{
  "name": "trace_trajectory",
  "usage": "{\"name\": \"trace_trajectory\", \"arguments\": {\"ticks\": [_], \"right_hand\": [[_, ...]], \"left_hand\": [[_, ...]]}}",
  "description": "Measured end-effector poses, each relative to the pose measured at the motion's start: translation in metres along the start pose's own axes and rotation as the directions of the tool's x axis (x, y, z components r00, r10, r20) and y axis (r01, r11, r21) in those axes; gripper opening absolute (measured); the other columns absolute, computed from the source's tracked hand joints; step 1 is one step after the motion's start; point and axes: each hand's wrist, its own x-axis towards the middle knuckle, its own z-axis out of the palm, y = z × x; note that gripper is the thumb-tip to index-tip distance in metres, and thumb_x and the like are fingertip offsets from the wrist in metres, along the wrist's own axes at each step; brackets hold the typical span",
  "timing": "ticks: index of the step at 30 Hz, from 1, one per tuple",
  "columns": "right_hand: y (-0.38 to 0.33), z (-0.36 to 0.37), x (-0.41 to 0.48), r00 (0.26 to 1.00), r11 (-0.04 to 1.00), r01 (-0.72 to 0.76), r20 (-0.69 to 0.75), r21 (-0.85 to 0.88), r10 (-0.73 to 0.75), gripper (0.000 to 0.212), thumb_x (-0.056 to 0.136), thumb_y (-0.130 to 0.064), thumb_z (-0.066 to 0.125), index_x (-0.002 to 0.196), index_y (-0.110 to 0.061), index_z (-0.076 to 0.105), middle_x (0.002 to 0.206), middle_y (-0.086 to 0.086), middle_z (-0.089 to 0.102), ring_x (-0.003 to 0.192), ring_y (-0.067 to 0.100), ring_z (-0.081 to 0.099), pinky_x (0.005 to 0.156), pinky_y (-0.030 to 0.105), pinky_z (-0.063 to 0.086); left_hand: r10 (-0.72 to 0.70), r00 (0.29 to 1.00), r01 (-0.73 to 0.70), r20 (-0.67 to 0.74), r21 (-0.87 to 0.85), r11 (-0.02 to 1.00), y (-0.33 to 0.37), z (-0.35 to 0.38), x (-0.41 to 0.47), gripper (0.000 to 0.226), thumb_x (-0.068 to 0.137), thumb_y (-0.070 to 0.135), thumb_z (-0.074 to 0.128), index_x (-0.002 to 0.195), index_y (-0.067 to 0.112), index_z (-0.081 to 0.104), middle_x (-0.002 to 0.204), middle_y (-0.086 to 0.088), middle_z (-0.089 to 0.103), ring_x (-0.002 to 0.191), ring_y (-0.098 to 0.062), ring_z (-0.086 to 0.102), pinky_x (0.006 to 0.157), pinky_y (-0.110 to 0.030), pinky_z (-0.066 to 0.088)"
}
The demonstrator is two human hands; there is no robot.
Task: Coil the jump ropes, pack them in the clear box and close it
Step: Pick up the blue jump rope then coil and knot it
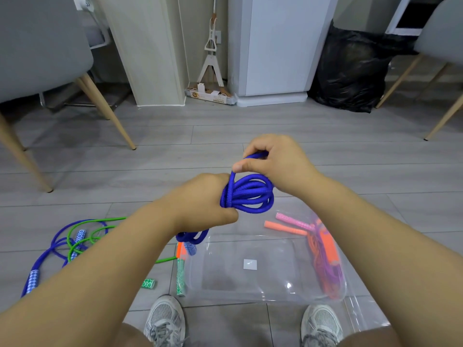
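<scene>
Hands round blue rope, box open

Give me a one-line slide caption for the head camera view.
Left hand and right hand coil a blue jump rope near the clear box holding orange and pink ropes.

Loose ropes lie left of the clear box — a bundle inside, right end.

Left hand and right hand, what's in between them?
A coiled blue jump rope. The left hand grips its bundle and the right hand pinches a loop. The head view shows it.
</scene>
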Motion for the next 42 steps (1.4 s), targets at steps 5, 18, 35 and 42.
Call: {"name": "trace_trajectory", "arguments": {"ticks": [5, 18, 35, 42], "right_hand": [[0.012, -0.001, -0.003, 0.982, 0.988, -0.132, 0.145, 0.082, 0.119, 0.012, 0.077, -0.006, 0.065, 0.066, -0.004, 0.064, 0.056, -0.002, 0.052, 0.055, 0.005, 0.04, 0.052, 0.019, 0.035], [-0.009, -0.003, -0.032, 0.911, 0.984, -0.011, 0.405, -0.179, 0.084, 0.021, 0.097, -0.03, 0.045, 0.097, -0.024, 0.065, 0.084, -0.008, 0.059, 0.083, 0.014, 0.054, 0.076, 0.025, 0.043], [-0.001, -0.009, -0.008, 0.996, 0.991, -0.067, 0.073, 0.115, 0.059, 0.013, 0.077, -0.023, 0.073, 0.066, -0.02, 0.068, 0.067, 0.007, 0.059, 0.061, 0.008, 0.046, 0.059, 0.024, 0.039], [0.001, -0.005, -0.023, 0.967, 0.991, -0.137, 0.218, 0.005, 0.133, 0.042, 0.093, -0.023, 0.051, 0.055, -0.037, 0.063, 0.051, -0.012, 0.047, 0.049, 0.004, 0.04, 0.052, 0.017, 0.035]], "left_hand": [[0.009, 0.984, -0.062, -0.179, -0.289, 0.955, -0.001, -0.002, -0.004, 0.021, 0.061, 0.028, 0.059, 0.077, 0.023, 0.046, 0.062, 0.008, 0.047, 0.053, -0.007, 0.038, 0.053, -0.022, 0.037], [-0.393, 0.82, 0.279, -0.417, -0.308, 0.91, -0.019, -0.008, 0.003, 0.024, 0.093, 0.05, 0.045, 0.098, 0.027, 0.047, 0.072, -0.001, 0.054, 0.064, -0.018, 0.05, 0.053, -0.03, 0.034], [0.058, 0.998, -0.059, -0.031, -0.055, 0.997, 0.003, -0.005, -0.009, 0.027, 0.077, 0.047, 0.062, 0.076, 0.023, 0.05, 0.066, 0.004, 0.052, 0.06, -0.016, 0.048, 0.057, -0.03, 0.041], [-0.113, 0.958, -0.129, -0.263, -0.747, 0.652, -0.002, -0.001, -0.005, 0.039, 0.066, 0.037, 0.07, 0.091, 0.017, 0.047, 0.052, 0.01, 0.05, 0.044, -0.013, 0.036, 0.047, -0.026, 0.034]]}}
